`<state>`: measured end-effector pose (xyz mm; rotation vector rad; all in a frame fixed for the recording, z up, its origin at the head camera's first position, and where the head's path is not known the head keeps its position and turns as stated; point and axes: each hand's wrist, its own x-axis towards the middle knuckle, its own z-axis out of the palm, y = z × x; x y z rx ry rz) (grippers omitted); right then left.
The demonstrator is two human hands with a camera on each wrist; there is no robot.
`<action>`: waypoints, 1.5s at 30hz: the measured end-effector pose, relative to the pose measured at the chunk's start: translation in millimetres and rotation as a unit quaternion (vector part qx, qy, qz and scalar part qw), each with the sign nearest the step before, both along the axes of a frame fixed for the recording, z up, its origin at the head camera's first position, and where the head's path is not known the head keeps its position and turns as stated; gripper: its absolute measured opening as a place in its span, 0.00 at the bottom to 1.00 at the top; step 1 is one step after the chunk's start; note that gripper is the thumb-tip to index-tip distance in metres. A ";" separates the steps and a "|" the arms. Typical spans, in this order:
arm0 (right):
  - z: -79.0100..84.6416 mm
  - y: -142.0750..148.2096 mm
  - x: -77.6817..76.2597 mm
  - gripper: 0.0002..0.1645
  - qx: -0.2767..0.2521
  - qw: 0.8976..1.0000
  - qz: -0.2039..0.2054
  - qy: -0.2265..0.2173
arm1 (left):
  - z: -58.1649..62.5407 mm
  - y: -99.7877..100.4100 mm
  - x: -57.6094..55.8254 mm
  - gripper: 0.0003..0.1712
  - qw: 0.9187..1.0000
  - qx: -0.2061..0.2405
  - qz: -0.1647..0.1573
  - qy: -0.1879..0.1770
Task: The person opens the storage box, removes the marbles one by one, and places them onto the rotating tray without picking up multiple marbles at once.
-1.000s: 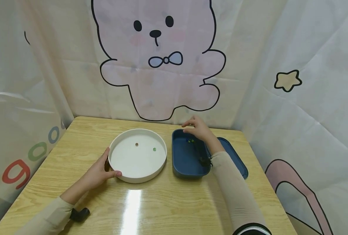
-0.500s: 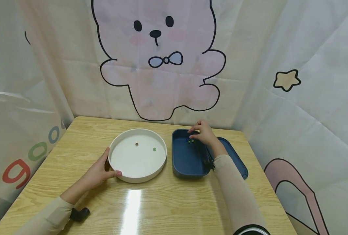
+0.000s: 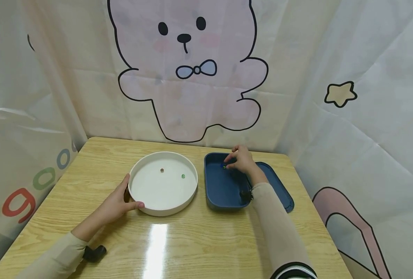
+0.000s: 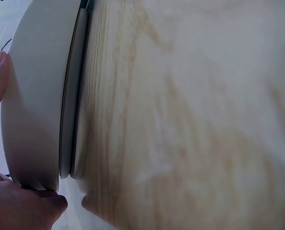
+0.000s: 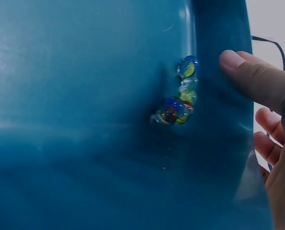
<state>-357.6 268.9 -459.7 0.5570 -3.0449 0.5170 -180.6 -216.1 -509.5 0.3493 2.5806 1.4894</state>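
My left hand (image 3: 113,203) grips the near-left side of a round white tray (image 3: 150,190), its thumb over the rim and fingers along the outer wall. Inside the tray lie a brown marble (image 3: 162,170) and a green marble (image 3: 183,176). To the right stands a deep blue box (image 3: 223,190). My right hand (image 3: 242,161) reaches over its far end, fingers loosely bent, with nothing visible between them. The right wrist view shows several glass marbles (image 5: 185,98) bunched along a corner of the box floor, a short way from the thumb (image 5: 250,76).
A blue lid (image 3: 276,186) lies on the wooden table (image 3: 185,248), right of the box and partly behind the right forearm. Black wrist cameras (image 3: 94,254) hang at the sleeves. A printed curtain (image 3: 192,108) stands close behind the table's back edge.
My right hand has moved right from the box's far-left rim, then down toward the marbles in the box. The left hand and the tray stay where they were.
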 end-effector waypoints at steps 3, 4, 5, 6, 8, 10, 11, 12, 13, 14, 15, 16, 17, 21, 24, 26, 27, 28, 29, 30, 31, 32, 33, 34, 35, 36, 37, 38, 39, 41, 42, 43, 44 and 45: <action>-2.9 -0.5 -0.9 0.12 0.015 1.000 0.004 0.009 | 0.4 0.1 -0.6 0.78 1.000 0.002 0.000 0.000; -3.7 -0.6 -1.0 0.12 0.016 1.000 0.003 0.009 | 0.5 0.2 -0.8 0.78 1.000 0.000 0.000 0.001; -4.7 -0.8 -0.8 0.13 0.020 1.000 0.003 0.011 | 0.6 0.2 -1.0 0.78 1.000 0.000 0.000 0.001; -5.9 -0.9 -0.7 0.13 0.024 1.000 0.001 0.010 | 0.6 0.3 -1.1 0.78 1.000 0.000 0.000 0.001; -8.5 -0.8 -0.6 0.13 0.032 0.999 -0.005 0.007 | 0.8 0.5 -1.1 0.78 1.000 -0.002 0.001 0.001; -11.3 -0.6 -0.6 0.12 0.040 0.999 -0.011 0.003 | 0.8 0.6 -1.1 0.78 1.000 -0.005 0.001 0.002; -12.7 -0.6 -0.7 0.12 0.042 0.999 -0.013 0.001 | 0.7 0.5 -1.1 0.78 1.000 -0.006 0.002 0.001; -14.0 -0.4 -1.0 0.12 0.045 0.999 -0.015 0.001 | 0.7 0.5 -1.0 0.78 1.000 -0.010 0.003 0.000; -15.0 -0.4 -1.2 0.12 0.045 0.999 -0.017 -0.001 | 0.6 0.5 -1.0 0.78 1.000 -0.012 0.005 0.000; -16.0 -0.5 -1.5 0.13 0.047 0.999 -0.017 -0.001 | 0.5 0.4 -1.1 0.78 1.000 -0.014 0.006 -0.001; -16.6 -0.8 -1.7 0.13 0.047 0.999 -0.017 -0.002 | 0.3 0.3 -1.2 0.78 1.000 -0.016 0.007 -0.002; -17.1 -1.2 -1.9 0.13 0.046 0.999 -0.018 -0.003 | 0.1 0.3 -1.3 0.78 1.000 -0.016 0.008 -0.002; -17.6 -1.7 -1.9 0.13 0.046 0.999 -0.019 -0.005 | 0.0 0.3 -1.3 0.78 1.000 -0.016 0.008 -0.002; -18.4 -4.0 -0.9 0.13 0.049 0.998 -0.027 -0.012 | -0.6 -0.1 -1.4 0.79 1.000 -0.014 0.008 -0.002; -19.2 -5.4 0.2 0.13 0.052 0.998 -0.030 -0.011 | -0.8 -0.6 -0.9 0.79 1.000 -0.015 0.008 -0.002; -19.3 -6.5 0.6 0.14 0.053 0.998 -0.031 -0.008 | -0.8 -0.7 -0.7 0.79 1.000 -0.016 0.009 -0.001; -19.1 -6.9 0.9 0.14 0.056 0.998 -0.032 -0.008 | -0.7 -0.7 -0.6 0.79 1.000 -0.017 0.010 -0.002; -18.5 -7.6 1.5 0.13 0.062 0.998 -0.032 -0.007 | -0.6 -0.7 -0.7 0.79 1.000 -0.018 0.010 -0.002; -18.6 -8.1 1.8 0.12 0.068 0.997 -0.033 -0.006 | -0.5 -0.8 -0.8 0.79 1.000 -0.020 0.011 -0.002; -18.7 -8.9 2.2 0.11 0.074 0.997 -0.034 -0.005 | -0.5 -0.8 -0.8 0.79 1.000 -0.021 0.012 -0.002; -19.1 -9.5 2.3 0.10 0.080 0.996 -0.035 -0.004 | -0.6 -0.8 -0.7 0.79 1.000 -0.021 0.011 -0.003; -19.7 -10.2 2.5 0.09 0.085 0.996 -0.037 -0.004 | -0.7 -1.0 -0.6 0.79 1.000 -0.021 0.012 -0.003; -20.6 -10.5 2.4 0.08 0.090 0.995 -0.037 -0.004 | -0.8 -1.1 -0.4 0.79 1.000 -0.021 0.012 -0.003; -21.6 -10.9 2.1 0.07 0.093 0.995 -0.038 -0.004 | -1.0 -1.2 -0.1 0.79 1.000 -0.019 0.011 -0.003; -23.0 -10.7 1.1 0.07 0.092 0.995 -0.039 -0.003 | -1.0 -1.3 0.2 0.79 1.000 -0.018 0.010 -0.003; -23.8 -10.5 0.4 0.07 0.087 0.995 -0.039 -0.004 | -1.2 -1.4 0.4 0.79 1.000 -0.015 0.009 -0.003; -24.8 -9.8 -0.4 0.07 0.084 0.996 -0.040 -0.005 | -1.3 -1.4 0.6 0.79 1.000 -0.015 0.009 -0.003; -25.2 -9.0 -1.1 0.06 0.078 0.996 -0.041 -0.007 | -1.2 -1.4 0.6 0.79 1.000 -0.015 0.008 -0.004; -25.4 -7.8 -1.9 0.06 0.072 0.997 -0.040 -0.007 | -1.1 -1.4 0.7 0.79 1.000 -0.015 0.008 -0.004; -24.3 -5.7 -2.9 0.06 0.056 0.998 -0.040 -0.007 | -1.2 -1.4 0.5 0.79 1.000 -0.014 0.007 -0.004; -23.5 -4.4 -3.0 0.07 0.048 0.998 -0.040 -0.006 | -1.3 -1.4 0.3 0.79 1.000 -0.014 0.006 -0.005; -22.4 -3.3 -3.3 0.07 0.041 0.998 -0.040 -0.005 | -1.4 -1.4 0.2 0.78 1.000 -0.014 0.006 -0.005; -20.5 -2.4 -3.3 0.07 0.031 0.999 -0.039 -0.003 | -1.5 -1.3 0.1 0.78 1.000 -0.014 0.006 -0.005; -18.7 -1.5 -3.4 0.06 0.023 0.999 -0.037 0.000 | -1.7 -1.4 -0.1 0.78 1.000 -0.013 0.006 -0.006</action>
